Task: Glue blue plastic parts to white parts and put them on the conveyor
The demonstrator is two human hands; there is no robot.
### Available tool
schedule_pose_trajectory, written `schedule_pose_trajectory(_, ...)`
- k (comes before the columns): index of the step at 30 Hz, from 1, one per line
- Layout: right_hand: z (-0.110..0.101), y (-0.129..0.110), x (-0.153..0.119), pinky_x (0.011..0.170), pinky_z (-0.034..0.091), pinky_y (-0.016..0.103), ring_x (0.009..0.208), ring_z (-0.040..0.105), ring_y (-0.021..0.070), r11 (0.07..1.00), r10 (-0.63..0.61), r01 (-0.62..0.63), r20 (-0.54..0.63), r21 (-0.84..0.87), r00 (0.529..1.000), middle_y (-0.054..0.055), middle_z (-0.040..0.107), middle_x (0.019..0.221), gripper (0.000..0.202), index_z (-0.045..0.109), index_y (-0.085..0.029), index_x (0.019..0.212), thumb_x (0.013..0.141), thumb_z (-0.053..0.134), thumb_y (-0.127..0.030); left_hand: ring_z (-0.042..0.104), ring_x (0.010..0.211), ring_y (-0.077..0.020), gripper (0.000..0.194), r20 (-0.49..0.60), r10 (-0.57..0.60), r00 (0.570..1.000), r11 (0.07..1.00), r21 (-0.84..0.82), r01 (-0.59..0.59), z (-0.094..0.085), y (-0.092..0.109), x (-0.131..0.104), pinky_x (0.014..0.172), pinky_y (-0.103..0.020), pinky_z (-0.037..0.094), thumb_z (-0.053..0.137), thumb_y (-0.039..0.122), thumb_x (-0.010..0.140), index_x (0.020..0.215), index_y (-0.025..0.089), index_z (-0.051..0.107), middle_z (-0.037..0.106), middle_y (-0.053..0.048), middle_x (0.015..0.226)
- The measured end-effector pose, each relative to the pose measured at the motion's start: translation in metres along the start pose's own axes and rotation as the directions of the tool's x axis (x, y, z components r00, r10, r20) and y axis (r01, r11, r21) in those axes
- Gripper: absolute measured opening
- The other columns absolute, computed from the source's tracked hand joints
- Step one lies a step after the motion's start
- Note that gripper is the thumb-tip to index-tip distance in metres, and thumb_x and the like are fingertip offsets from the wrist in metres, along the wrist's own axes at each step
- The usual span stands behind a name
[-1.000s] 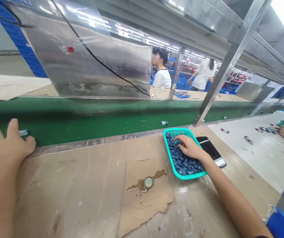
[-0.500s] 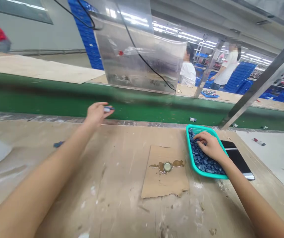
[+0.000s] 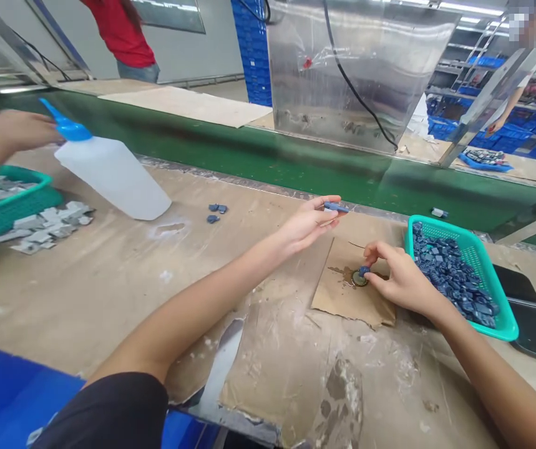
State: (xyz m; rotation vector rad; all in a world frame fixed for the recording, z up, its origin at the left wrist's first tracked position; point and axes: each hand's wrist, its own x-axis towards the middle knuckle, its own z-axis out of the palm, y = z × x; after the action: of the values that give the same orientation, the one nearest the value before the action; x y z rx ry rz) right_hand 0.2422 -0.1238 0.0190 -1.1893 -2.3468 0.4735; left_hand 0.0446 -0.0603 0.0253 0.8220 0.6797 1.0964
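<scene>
Pinching a small blue part in its fingertips, the right hand presses it onto the bottle cap on the cardboard scrap. Left hand grips a slim blue-tipped piece just beside the green conveyor. Teal basket of blue parts lies right.

Co-worker's blurred hand behind the white squeeze bottle, teal tray cut by the left edge.
</scene>
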Motion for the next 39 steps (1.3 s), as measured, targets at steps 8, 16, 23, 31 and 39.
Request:
schedule_pose_trajectory(8, 0.008, 0.005, -0.002, 0.076, 0.029, 0.036, 0.079, 0.05, 0.0232, 0.971, -0.064, 0.076, 0.059, -0.226, 0.996, 0.004, 0.055, 0.079, 0.027, 0.037, -0.019, 0.089, 0.067, 0.043, -0.005, 0.058, 0.081, -0.0088, 0.016, 0.035, 0.024, 0.999, 0.999, 0.035, -0.025, -0.008, -0.01, 0.006, 0.088, -0.027, 0.039, 0.059, 0.0, 0.068, 0.078, 0.011, 0.057, 0.061, -0.003, 0.082)
schedule_pose_trajectory(16, 0.008, 0.003, -0.001, 0.071, 0.033, 0.035, 0.083, 0.047, 0.026, 0.964, -0.101, 0.118, 0.08, -0.237, 0.992, 0.006, 0.054, 0.082, 0.022, 0.039, -0.019, 0.085, 0.069, 0.043, -0.005, 0.059, 0.074, -0.0091, 0.03, 0.048, -0.055, 0.997, 0.995, 0.088, 0.051, -0.002, -0.018, -0.002, 0.09, -0.034, 0.04, 0.061, -0.001, 0.067, 0.09, 0.015, 0.054, 0.059, -0.001, 0.079)
schedule_pose_trajectory(23, -0.008, 0.008, 0.003, 0.069, 0.044, 0.031, 0.074, 0.056, 0.0203, 0.751, 0.295, -0.146, -0.13, 0.644, 0.947, 0.0, 0.055, 0.075, 0.034, 0.039, -0.022, 0.089, 0.067, 0.064, -0.03, 0.056, 0.08, -0.0115, 0.025, 0.179, -0.024, 0.984, 0.965, 0.262, -0.024, 0.012, -0.024, -0.015, 0.089, -0.034, 0.037, 0.068, 0.012, 0.065, 0.089, 0.012, 0.061, 0.06, -0.004, 0.085)
schedule_pose_trajectory(31, -0.015, 0.0, 0.003, 0.061, 0.043, 0.021, 0.066, 0.057, 0.0141, 0.436, 0.462, -0.135, -0.093, 0.89, 0.882, -0.004, 0.057, 0.066, 0.048, 0.039, -0.022, 0.085, 0.055, 0.078, -0.023, 0.056, 0.082, -0.0128, 0.027, 0.182, -0.071, 0.981, 0.946, 0.323, 0.008, 0.024, -0.029, -0.026, 0.083, -0.031, 0.039, 0.07, 0.018, 0.064, 0.088, 0.013, 0.059, 0.062, -0.004, 0.088)
schedule_pose_trajectory(39, -0.005, -0.003, 0.002, 0.059, 0.042, 0.019, 0.063, 0.055, 0.0119, 0.565, 0.43, -0.073, -0.218, 0.822, 0.876, -0.005, 0.057, 0.064, 0.042, 0.04, -0.021, 0.083, 0.058, 0.073, -0.019, 0.056, 0.074, -0.0106, 0.023, 0.111, -0.054, 0.992, 0.936, 0.352, 0.011, 0.029, -0.03, -0.032, 0.074, -0.025, 0.042, 0.068, 0.015, 0.064, 0.086, 0.012, 0.061, 0.062, -0.003, 0.083)
